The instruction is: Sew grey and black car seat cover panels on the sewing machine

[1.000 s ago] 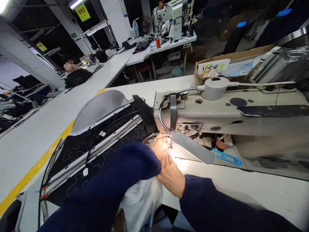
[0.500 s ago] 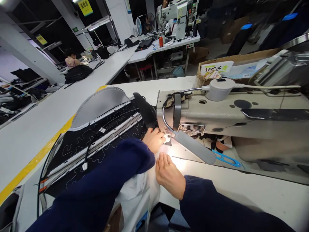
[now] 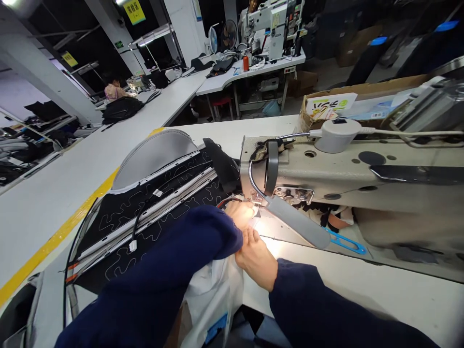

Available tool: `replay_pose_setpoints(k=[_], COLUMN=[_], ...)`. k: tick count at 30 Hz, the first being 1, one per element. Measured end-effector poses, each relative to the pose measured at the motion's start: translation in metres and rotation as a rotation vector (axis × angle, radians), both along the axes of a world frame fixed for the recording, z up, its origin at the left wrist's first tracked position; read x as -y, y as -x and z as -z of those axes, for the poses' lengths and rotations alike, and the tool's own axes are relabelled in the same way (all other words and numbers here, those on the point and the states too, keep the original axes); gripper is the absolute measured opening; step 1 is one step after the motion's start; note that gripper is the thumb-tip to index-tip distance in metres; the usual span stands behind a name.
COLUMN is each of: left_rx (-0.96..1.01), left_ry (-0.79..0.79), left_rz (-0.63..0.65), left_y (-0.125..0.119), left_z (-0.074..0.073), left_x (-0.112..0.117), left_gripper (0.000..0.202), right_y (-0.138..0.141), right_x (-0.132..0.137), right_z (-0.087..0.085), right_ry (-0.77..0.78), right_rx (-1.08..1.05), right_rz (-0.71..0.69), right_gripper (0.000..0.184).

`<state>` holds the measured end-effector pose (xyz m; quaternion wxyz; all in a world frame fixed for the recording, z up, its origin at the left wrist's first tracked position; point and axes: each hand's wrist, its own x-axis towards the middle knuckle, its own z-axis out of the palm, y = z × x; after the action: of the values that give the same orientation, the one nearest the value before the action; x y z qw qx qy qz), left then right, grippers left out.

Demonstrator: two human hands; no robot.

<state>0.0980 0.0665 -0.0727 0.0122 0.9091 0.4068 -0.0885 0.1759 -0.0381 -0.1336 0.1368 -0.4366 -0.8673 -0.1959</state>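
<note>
A black quilted cover [image 3: 163, 203] with squiggly pale stitching and white-edged strips lies on the table left of the sewing machine [image 3: 311, 174]. My left hand [image 3: 239, 214], fingers bent and closed, presses fabric close by the lit needle area. Just below it, my right hand [image 3: 256, 257] has its fingers held together on the edge of the pale fabric. That white fabric [image 3: 217, 285] hangs over the table's front edge beneath my left sleeve. A black cable with a white connector [image 3: 133, 245] rests on the cover. Both sets of fingertips are partly lost in glare.
A grey lamp arm [image 3: 297, 222] slants over the machine bed, with a blue slotted piece [image 3: 348, 241] beside it. Behind the machine stands a cardboard box [image 3: 362, 92]. Another sewing station [image 3: 271, 34] and two people are farther back.
My left hand has dropped slightly toward the right hand, and its sleeve now covers more of it. The gap between the hands has narrowed. The whole view has shifted a little.
</note>
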Motion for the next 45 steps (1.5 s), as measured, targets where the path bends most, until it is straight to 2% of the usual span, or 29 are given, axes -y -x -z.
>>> replay_pose_setpoints(k=[7, 10, 13, 14, 15, 16, 18, 19, 20, 22, 25, 28, 30, 32, 34, 35, 38, 40, 42, 45], left_rx=[-0.036, -0.004, 0.15, 0.231, 0.296, 0.33, 0.251, 0.177, 0.122, 0.09, 0.14, 0.209, 0.255, 0.316, 0.44, 0.524, 0.757, 0.825, 0.83, 0.752], left_ry=[0.019, 0.057, 0.034, -0.038, -0.146, -0.257, -0.35, -0.293, -0.206, -0.086, -0.064, -0.034, -0.033, -0.095, -0.258, -0.369, -0.674, -0.778, -0.827, -0.896], left_rz=[-0.007, 0.088, 0.167, 0.122, 0.014, -0.154, -0.571, -0.748, -0.853, -0.918, -0.91, -0.876, -0.854, -0.83, -0.733, -0.664, -0.511, -0.486, -0.443, -0.304], left_y=[-0.01, -0.006, 0.026, 0.044, 0.064, 0.087, 0.129, 0.147, 0.161, 0.175, 0.177, 0.18, 0.189, 0.204, 0.222, 0.231, 0.257, 0.27, 0.279, 0.29], left_z=[-0.002, -0.02, -0.048, -0.056, -0.061, -0.063, -0.055, -0.046, -0.035, -0.012, 0.011, 0.009, -0.003, -0.022, -0.043, -0.053, -0.079, -0.087, -0.088, -0.092], left_x=[0.001, 0.009, 0.008, 0.005, 0.001, -0.004, -0.015, -0.019, -0.023, -0.027, -0.029, -0.026, -0.019, -0.004, 0.02, 0.034, 0.077, 0.094, 0.095, 0.067], left_gripper=[0.016, 0.015, 0.023, 0.025, 0.026, 0.028, 0.053, 0.065, 0.071, 0.067, 0.053, 0.05, 0.052, 0.051, 0.05, 0.051, 0.054, 0.053, 0.05, 0.049], right_y=[-0.007, -0.01, -0.021, -0.027, -0.033, -0.04, -0.049, -0.049, -0.047, -0.033, 0.001, 0.033, 0.048, 0.059, 0.07, 0.076, 0.092, 0.095, 0.087, 0.065], right_x=[-0.005, -0.001, 0.006, 0.008, 0.01, 0.01, 0.01, 0.008, 0.007, 0.001, -0.02, -0.06, -0.092, -0.12, -0.139, -0.143, -0.137, -0.119, -0.092, -0.051], right_z=[0.008, 0.013, 0.017, 0.015, 0.011, 0.003, -0.02, -0.035, -0.05, -0.079, -0.103, -0.106, -0.108, -0.117, -0.136, -0.149, -0.189, -0.208, -0.213, -0.201], right_ry=[-0.097, -0.085, -0.035, -0.007, 0.025, 0.051, 0.058, 0.044, 0.029, 0.023, 0.072, 0.113, 0.165, 0.217, 0.229, 0.209, 0.129, 0.202, 0.316, 0.377], right_rx=[-0.041, -0.08, -0.169, -0.216, -0.272, -0.334, -0.477, -0.542, -0.595, -0.665, -0.688, -0.71, -0.762, -0.822, -0.869, -0.884, -0.904, -0.941, -0.981, -1.074], right_rz=[-0.047, -0.041, -0.055, -0.073, -0.091, -0.113, -0.179, -0.222, -0.263, -0.316, -0.306, -0.193, -0.007, 0.199, 0.319, 0.333, 0.223, 0.185, 0.186, 0.081], right_gripper=[0.03, 0.032, 0.04, 0.044, 0.047, 0.049, 0.047, 0.046, 0.045, 0.046, 0.048, 0.046, 0.055, 0.068, 0.074, 0.073, 0.065, 0.059, 0.055, 0.048])
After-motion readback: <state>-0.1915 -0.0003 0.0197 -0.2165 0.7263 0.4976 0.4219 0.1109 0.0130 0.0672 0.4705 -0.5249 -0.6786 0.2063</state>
